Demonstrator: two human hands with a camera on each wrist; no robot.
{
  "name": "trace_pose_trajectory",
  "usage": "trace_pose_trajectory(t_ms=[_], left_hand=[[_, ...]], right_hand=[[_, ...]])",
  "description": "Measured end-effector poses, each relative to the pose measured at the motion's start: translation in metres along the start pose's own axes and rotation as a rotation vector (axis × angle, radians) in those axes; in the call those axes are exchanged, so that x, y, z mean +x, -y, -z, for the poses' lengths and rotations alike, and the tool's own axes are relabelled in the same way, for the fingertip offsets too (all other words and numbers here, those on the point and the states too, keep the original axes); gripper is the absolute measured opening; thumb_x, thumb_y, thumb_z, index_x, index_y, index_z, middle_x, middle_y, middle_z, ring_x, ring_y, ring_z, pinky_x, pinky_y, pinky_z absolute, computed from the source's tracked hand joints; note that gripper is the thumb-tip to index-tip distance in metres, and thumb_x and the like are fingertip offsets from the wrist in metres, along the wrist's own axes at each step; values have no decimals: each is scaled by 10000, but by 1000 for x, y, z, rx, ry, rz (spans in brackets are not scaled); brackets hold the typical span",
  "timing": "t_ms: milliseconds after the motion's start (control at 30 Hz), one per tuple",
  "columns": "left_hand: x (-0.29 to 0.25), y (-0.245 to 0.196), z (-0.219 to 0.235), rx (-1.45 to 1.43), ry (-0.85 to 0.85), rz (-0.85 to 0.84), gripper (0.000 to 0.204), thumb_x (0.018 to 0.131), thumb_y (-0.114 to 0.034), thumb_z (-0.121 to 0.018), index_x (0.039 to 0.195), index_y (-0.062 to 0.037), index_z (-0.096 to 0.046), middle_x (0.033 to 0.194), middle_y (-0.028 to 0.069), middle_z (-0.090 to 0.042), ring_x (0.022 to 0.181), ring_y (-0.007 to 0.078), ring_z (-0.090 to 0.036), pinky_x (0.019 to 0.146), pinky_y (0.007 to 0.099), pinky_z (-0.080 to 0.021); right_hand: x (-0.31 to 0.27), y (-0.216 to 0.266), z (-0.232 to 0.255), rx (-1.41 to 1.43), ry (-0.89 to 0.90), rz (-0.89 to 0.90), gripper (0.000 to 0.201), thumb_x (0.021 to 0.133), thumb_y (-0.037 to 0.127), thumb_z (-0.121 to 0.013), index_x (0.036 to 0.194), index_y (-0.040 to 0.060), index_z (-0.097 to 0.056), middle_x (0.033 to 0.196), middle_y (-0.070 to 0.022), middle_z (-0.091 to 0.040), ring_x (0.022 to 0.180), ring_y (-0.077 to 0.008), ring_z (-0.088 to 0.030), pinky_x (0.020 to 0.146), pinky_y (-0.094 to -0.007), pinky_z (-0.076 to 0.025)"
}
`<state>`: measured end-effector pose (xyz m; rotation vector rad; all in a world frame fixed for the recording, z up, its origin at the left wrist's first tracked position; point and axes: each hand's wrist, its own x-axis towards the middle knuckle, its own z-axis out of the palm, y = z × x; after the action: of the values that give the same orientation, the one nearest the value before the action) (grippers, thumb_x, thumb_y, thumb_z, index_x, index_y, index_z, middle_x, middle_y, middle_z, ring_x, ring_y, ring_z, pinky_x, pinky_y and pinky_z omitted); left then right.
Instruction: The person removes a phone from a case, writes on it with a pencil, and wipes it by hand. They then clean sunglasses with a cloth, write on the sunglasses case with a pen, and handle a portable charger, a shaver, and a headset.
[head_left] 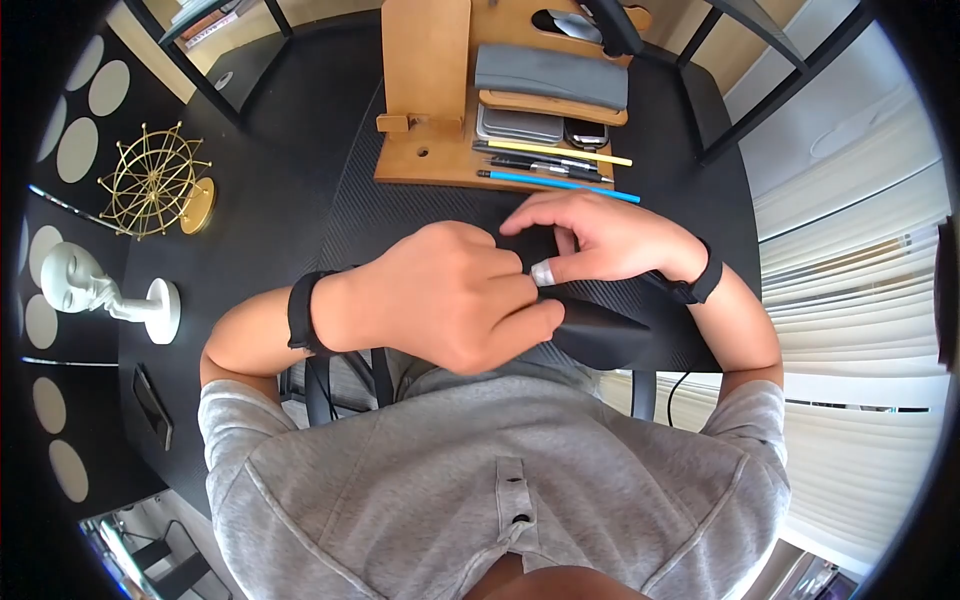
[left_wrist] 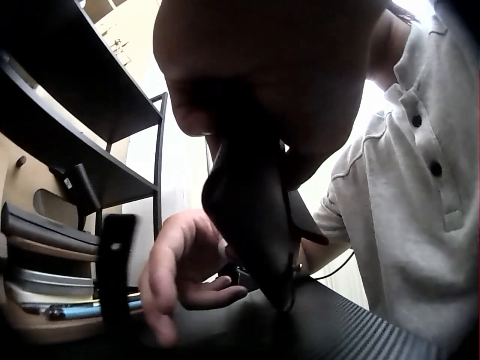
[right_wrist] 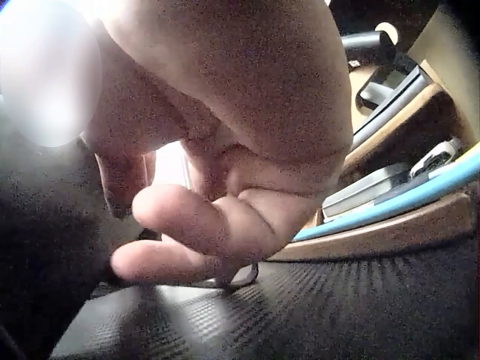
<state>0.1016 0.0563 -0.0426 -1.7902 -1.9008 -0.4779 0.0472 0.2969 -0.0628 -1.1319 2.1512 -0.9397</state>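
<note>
My left hand (head_left: 445, 290), back turned up, grips a black leather-like case (head_left: 605, 335) over the front of the desk. In the left wrist view the black case (left_wrist: 251, 202) hangs down from the curled fingers, its lower end close over the mat; its upper part is hidden in the hand. My right hand (head_left: 610, 240), a silvery-white wrap on its thumb tip, is right beside the case with fingers loosely bent. The right wrist view shows those fingers (right_wrist: 180, 217) with nothing between them. A black strap-like piece (left_wrist: 116, 262) with a small round light dot stands near the right hand.
Beyond the hands stands a wooden organizer (head_left: 425, 165) with a grey case (head_left: 550, 75), a yellow pencil (head_left: 575, 154), a blue pencil (head_left: 560, 185) and pens. On the left are a golden wheel ornament (head_left: 155, 180), a white figurine (head_left: 160, 312) and a phone (head_left: 152, 405).
</note>
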Motion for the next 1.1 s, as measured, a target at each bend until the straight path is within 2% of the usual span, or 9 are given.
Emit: trace_pose_trajectory(t_ms=[167,467,567,600,767,867,967,1000,1100], left_hand=[[0,-7,1,57,15,-90,238,759,-147,-795,942,-13,-724,734,17,-613,551,132,-522,440,275,-332],[0,-9,1,8,7,-67,247,763,-158,-795,943,-7,-721,726,21,-602,564,136,-527,448,274,-336],[1,-11,-1,45,4,-100,245,764,-156,-790,946,-8,-722,719,18,-594,562,135,-523,448,276,-334],[1,-11,-1,45,11,-102,242,766,-155,-787,946,-8,-722,718,18,-592,561,135,-521,449,276,-332],[1,-11,0,48,39,-105,233,771,-151,-773,947,-6,-722,708,15,-581,558,135,-513,452,275,-329],[0,-13,-3,50,14,-106,243,768,-150,-773,951,1,-721,706,21,-580,563,133,-519,456,276,-335],[1,-12,-2,51,31,-98,205,791,-161,-777,936,-28,-722,716,14,-593,562,141,-526,456,283,-345],[2,-10,-2,16,31,-59,193,801,-170,-784,930,-41,-721,718,10,-598,561,150,-535,457,289,-358],[0,9,-1,-104,33,97,176,838,-223,-821,900,-98,-714,722,12,-637,569,208,-603,484,329,-442]], right_hand=[[2,-3,-16,-292,-181,155,622,775,125,-829,1350,31,-614,1167,-119,-632,702,-225,-653,633,-355,-519],[8,-7,-21,-549,-215,-115,537,820,214,-818,1289,34,-629,1052,-127,-682,895,-337,-678,754,-455,-536],[6,3,-18,-472,-310,-55,532,868,274,-783,1301,13,-620,1170,-180,-691,1023,-388,-692,834,-498,-551],[6,3,-18,-467,-346,38,545,867,249,-782,1322,16,-593,1175,-185,-684,884,-374,-714,796,-484,-559],[5,26,-7,-223,-289,-19,448,870,163,-753,1271,26,-610,1321,-218,-624,770,-316,-707,763,-444,-565],[9,12,-11,-272,-223,88,345,904,152,-709,1210,3,-651,1385,-236,-599,848,-340,-710,804,-439,-566],[24,-15,-18,-336,-402,397,386,922,84,-668,1301,13,-637,1402,-237,-584,952,-288,-702,841,-393,-568],[21,-11,-13,-262,-380,347,401,955,90,-638,1349,16,-619,1355,-236,-615,1102,-312,-663,937,-394,-535],[10,-1,1,232,-629,318,221,969,43,-652,1175,-1,-717,1067,-117,-743,827,-152,-727,728,-260,-562]])
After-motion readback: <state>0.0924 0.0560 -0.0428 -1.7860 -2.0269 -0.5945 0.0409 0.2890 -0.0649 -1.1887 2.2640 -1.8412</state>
